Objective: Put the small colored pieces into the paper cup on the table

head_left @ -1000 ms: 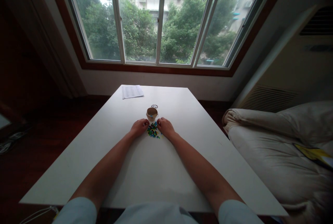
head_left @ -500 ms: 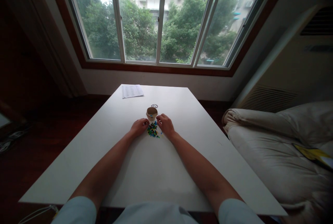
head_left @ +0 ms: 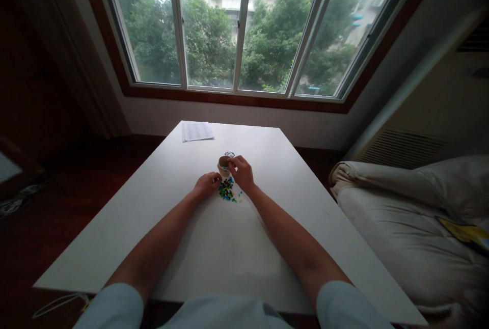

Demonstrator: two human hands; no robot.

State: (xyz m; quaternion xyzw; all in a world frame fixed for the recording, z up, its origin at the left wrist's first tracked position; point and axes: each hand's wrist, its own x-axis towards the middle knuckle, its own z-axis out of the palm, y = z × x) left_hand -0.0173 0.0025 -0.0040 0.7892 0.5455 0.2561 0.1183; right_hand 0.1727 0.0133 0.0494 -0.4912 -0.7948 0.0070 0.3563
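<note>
A brown paper cup [head_left: 222, 170] stands upright on the white table. Just in front of it lies a loose pile of small coloured pieces [head_left: 226, 192], mostly green, blue and dark, too small to name. My right hand [head_left: 242, 172] is at the cup's right rim with thumb and fingertips pinched together; whatever is between them is too small to make out. Left of the pile, my left hand [head_left: 208, 184] rests on the table with its fingers curled, and their tips by the pieces. What they hold, if anything, is hidden.
Printed paper sheets [head_left: 197, 131] lie at the table's far left corner. A thin dark ring-shaped item [head_left: 229, 154] sits behind the cup. The white table [head_left: 229, 257] extends toward my body. To the right is a padded light-coloured sofa [head_left: 376, 217]; a window [head_left: 237, 28] is ahead.
My right hand has risen from beside the cup's lower right to its rim. The left hand stays by the pile. The whole view has shifted slightly.
</note>
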